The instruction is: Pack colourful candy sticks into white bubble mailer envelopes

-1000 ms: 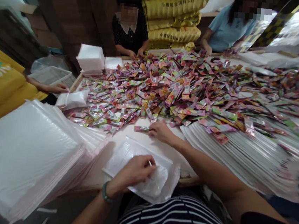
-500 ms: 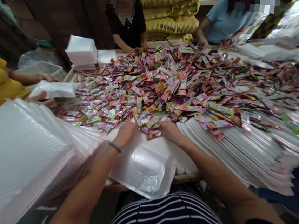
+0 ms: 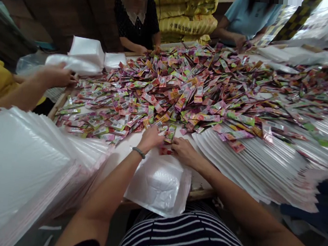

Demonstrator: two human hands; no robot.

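Just above a white bubble mailer [image 3: 158, 186] at the table's front edge, my two hands face each other around a few small printed sachets [image 3: 170, 133]. My left hand [image 3: 151, 138], with a dark beaded bracelet at the wrist, has its fingers bent and closed against the sachets' left side. From the right, my right hand [image 3: 184, 150] grips their other side, fingers curled and thumb low. A reddish sachet end shows below, between the hands. The mailer lies flat under my wrists. Right beyond my fingers spreads a large heap of colourful sachets [image 3: 167, 88].
Mailers are stacked at my left [image 3: 21, 163] and fanned out at my right [image 3: 258, 167]. At far left a co-worker's hand [image 3: 59, 76] is near a white packet [image 3: 73, 64] and a white stack [image 3: 86, 50]. Two people work across the table, by yellow sacks [image 3: 187, 24].
My left hand has moved right and slightly up, closing in on the sachets. The gap between my hands has narrowed. The left co-worker's packet has moved up towards the white stack.
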